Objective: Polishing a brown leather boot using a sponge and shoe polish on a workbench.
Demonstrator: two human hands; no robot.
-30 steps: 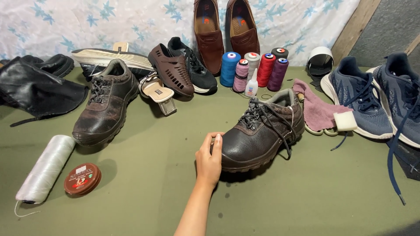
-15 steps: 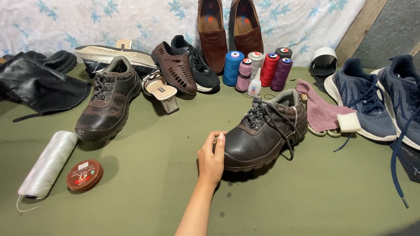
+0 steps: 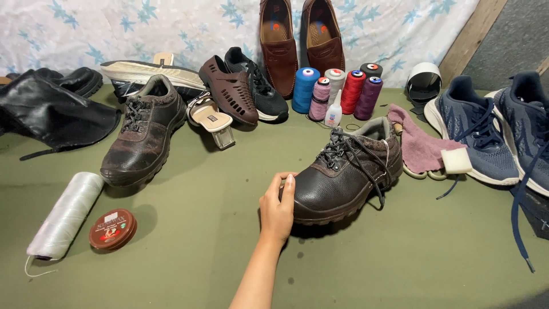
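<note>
1. So, one hand (image 3: 278, 207) in view, coming up from bottom centre; can't tell if it's left or right. Fingers curled over the toe cap of the dark brown lace-up shoe (image 3: 346, 174), thumb on the near side, gripping the toe.
2. Shoe sits upright on the green mat (image 3: 189, 252), centre-right, toe pointing at the hand, laces loose.
3. Matching brown shoe (image 3: 143, 134) stands well apart, upper left.
4. Round red-brown tin (image 3: 113, 229), flat lid w/ a printed label, lower left, touching a white thread cone (image 3: 64, 216) lying on its side.
5. Thread spools at the back: blue (image 3: 305, 90), pink-mauve (image 3: 320, 98), white (image 3: 335, 80), red (image 3: 353, 91), purple (image 3: 369, 97), all upright, clustered.
6. Small white glue bottle (image 3: 333, 112) w/ a label strip, just in front of the spools.
7. Pink cloth (image 3: 420, 146) beside the held shoe's heel, white block (image 3: 456, 161) on its edge.
8. Blue sneakers (image 3: 486, 134) far right.
</note>
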